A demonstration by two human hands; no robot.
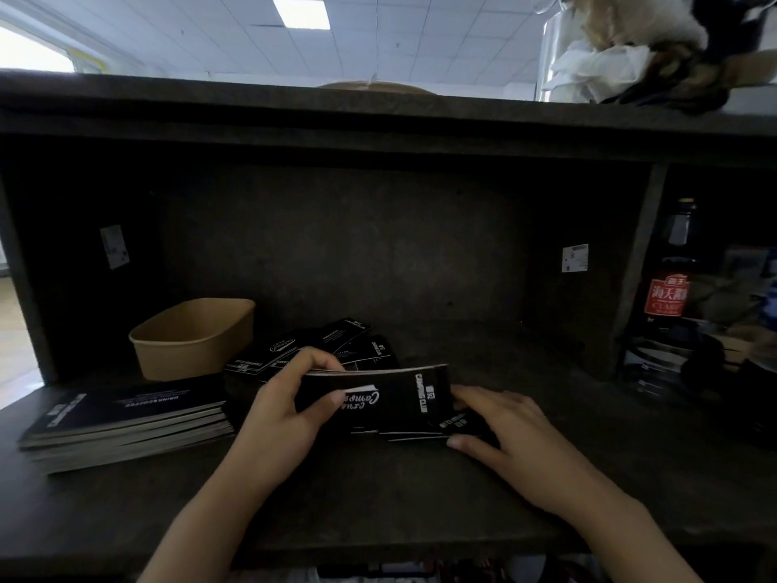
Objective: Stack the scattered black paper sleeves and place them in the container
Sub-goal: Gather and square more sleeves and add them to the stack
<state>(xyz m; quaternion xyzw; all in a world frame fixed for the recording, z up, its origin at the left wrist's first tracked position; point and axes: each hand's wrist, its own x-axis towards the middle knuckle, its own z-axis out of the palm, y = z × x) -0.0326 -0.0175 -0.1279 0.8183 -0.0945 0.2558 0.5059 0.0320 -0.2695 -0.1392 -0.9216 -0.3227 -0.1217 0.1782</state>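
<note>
My left hand (pixel 290 408) grips a small bundle of black paper sleeves (pixel 399 393) with white lettering, held on edge above the shelf, thumb across the front. My right hand (pixel 500 431) pinches a loose black sleeve (pixel 458 425) lying flat under the bundle's right end, beside a few more flat ones. Several more black sleeves (pixel 328 347) lie scattered behind my left hand. A neat stack of sleeves (pixel 126 418) sits at the left. The brown paper container (pixel 189 330) stands empty at the back left.
All of this sits on a dark wooden shelf (pixel 378 490) with a back wall and a low top board. A divider post (pixel 643 254) stands at the right, with a dark bottle (pixel 668 279) with a red label and clutter beyond it.
</note>
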